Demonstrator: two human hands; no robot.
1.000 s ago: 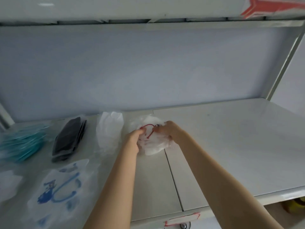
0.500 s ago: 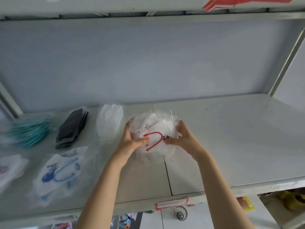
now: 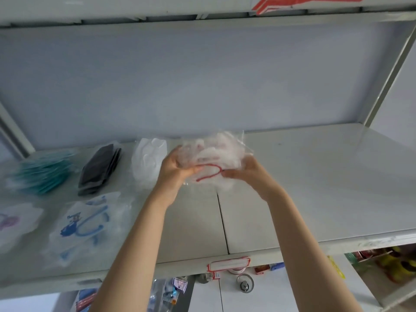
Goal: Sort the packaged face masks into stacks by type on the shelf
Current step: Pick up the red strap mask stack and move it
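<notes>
A bundle of clear-wrapped white masks with red ear loops [image 3: 213, 158] is held above the white shelf [image 3: 315, 188]. My left hand [image 3: 177, 170] grips its left side and my right hand [image 3: 245, 174] grips its right side, thumbs on the front. Along the shelf's left part lie a teal mask stack [image 3: 42, 174], a black mask stack [image 3: 99, 170], a plain white mask stack [image 3: 148, 158], a packet with blue loops [image 3: 87, 224] and a packet with a purple print [image 3: 13, 221].
The shelf's back wall [image 3: 202, 82] rises right behind the stacks, and an upper shelf [image 3: 180, 10] hangs overhead. A slanted upright post [image 3: 387, 70] stands at the right. Below the front edge [image 3: 225, 262] with its red-framed label hang more packaged goods.
Both hands have lifted the red-looped bundle off the shelf and brought it up and toward me. The view has tilted down a little, showing more of the shelf's front edge.
</notes>
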